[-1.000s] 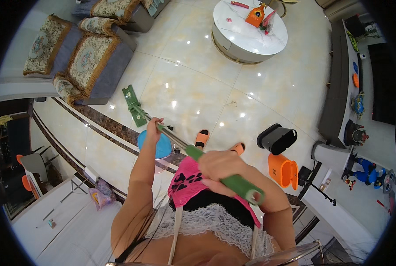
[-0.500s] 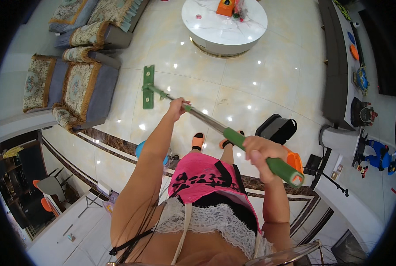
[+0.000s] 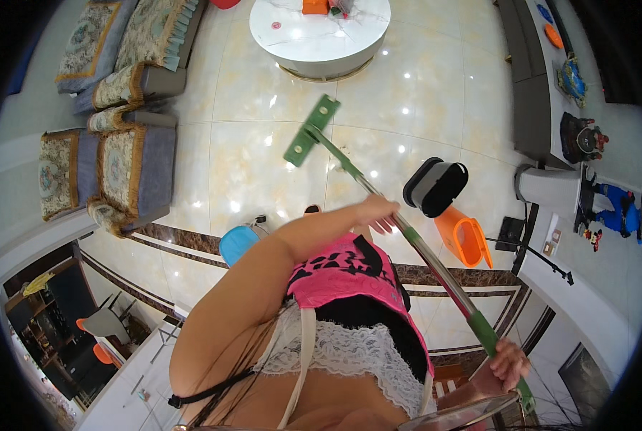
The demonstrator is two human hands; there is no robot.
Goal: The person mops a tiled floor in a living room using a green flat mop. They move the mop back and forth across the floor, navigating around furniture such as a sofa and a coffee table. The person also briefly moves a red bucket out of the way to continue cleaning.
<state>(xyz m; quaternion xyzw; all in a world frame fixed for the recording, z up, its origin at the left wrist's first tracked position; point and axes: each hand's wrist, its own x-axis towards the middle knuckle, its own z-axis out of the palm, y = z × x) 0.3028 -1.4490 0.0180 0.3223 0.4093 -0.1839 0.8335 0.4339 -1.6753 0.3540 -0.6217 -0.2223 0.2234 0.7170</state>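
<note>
A flat mop (image 3: 436,262) with a steel pole and green fittings slants across the view from upper left to lower right. Its green rectangular head (image 3: 312,131) is near the tiled floor, with no cloth visible on it. My left hand (image 3: 378,211) is closed around the middle of the pole, some fingers showing below it. Lower right, my right hand (image 3: 509,365) wraps the green grip near the pole's end. Beside the pole stand an oval black-and-grey bucket (image 3: 436,185) and an orange bin (image 3: 464,238).
A round white marble-topped table (image 3: 321,36) is ahead. Sofas with patterned covers (image 3: 123,169) line the left, and a long dark cabinet (image 3: 529,86) the right. A blue basin (image 3: 238,246) sits left of my feet. A thin black stand (image 3: 533,253) juts out at right.
The mop head has swung right and turned at a slant. My right hand has drawn the handle down toward the lower right, and my left hand has moved right and lower. The view has shifted.
</note>
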